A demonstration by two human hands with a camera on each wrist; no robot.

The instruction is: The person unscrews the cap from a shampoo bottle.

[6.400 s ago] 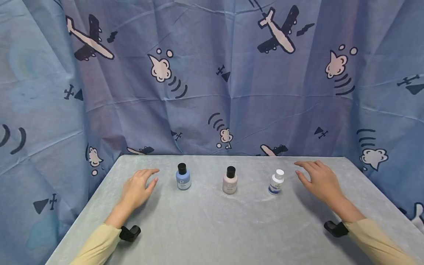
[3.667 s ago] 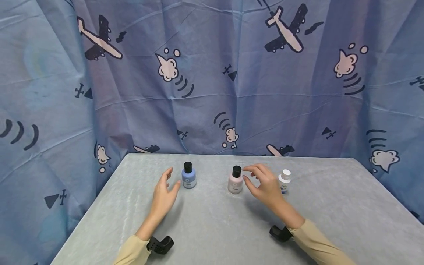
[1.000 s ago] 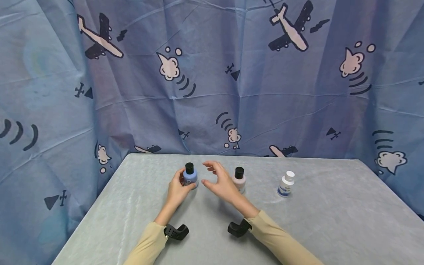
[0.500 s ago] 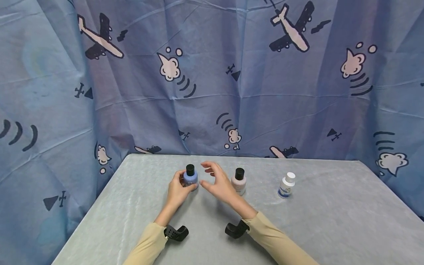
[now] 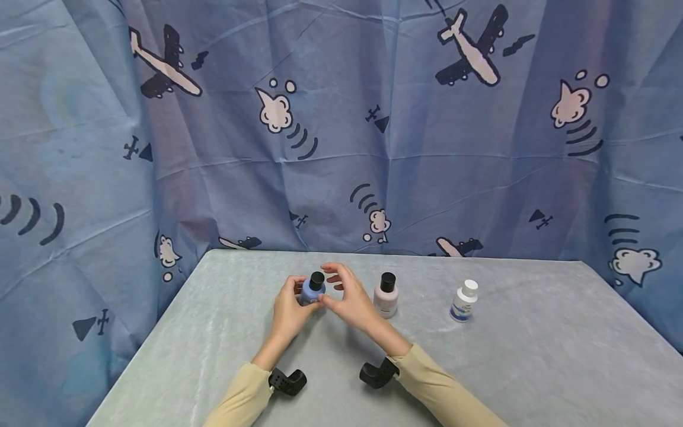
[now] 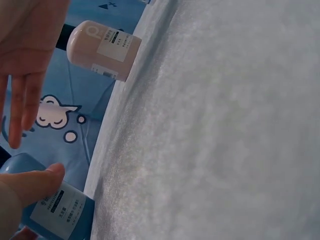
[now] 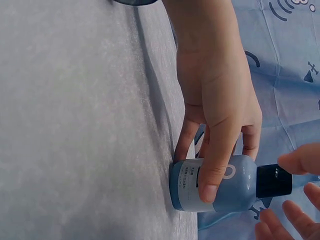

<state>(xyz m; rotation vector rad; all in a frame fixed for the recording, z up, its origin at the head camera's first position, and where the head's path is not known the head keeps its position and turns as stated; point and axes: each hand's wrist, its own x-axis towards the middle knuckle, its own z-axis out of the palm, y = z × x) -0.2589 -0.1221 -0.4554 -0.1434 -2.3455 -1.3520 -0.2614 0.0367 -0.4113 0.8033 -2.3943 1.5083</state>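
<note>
My left hand (image 5: 288,311) grips a small blue bottle (image 5: 311,292), its thumb across the label in the right wrist view. The bottle has a black cap (image 7: 273,180) and tilts slightly to the right in the head view. My right hand (image 5: 352,301) is beside the cap, thumb and fingers spread around it. Its thumb tip lies at the cap's edge; whether it touches I cannot tell. A pale pink bottle (image 5: 386,300) with a black cap stands upright just right of this hand. It also shows in the left wrist view, a pink bottle (image 6: 105,47) beyond the right hand.
A white bottle (image 5: 463,302) with a white cap and blue label stands farther right on the grey cloth-covered table (image 5: 533,356). Behind the table's back edge hangs a blue curtain (image 5: 341,118) with airplane prints. Each wrist wears a black camera mount (image 5: 288,382).
The left hand has closed around the blue bottle since several seconds ago and now tilts it rightward. The right hand has moved left, past the pink bottle, and closer to the blue bottle's cap.
</note>
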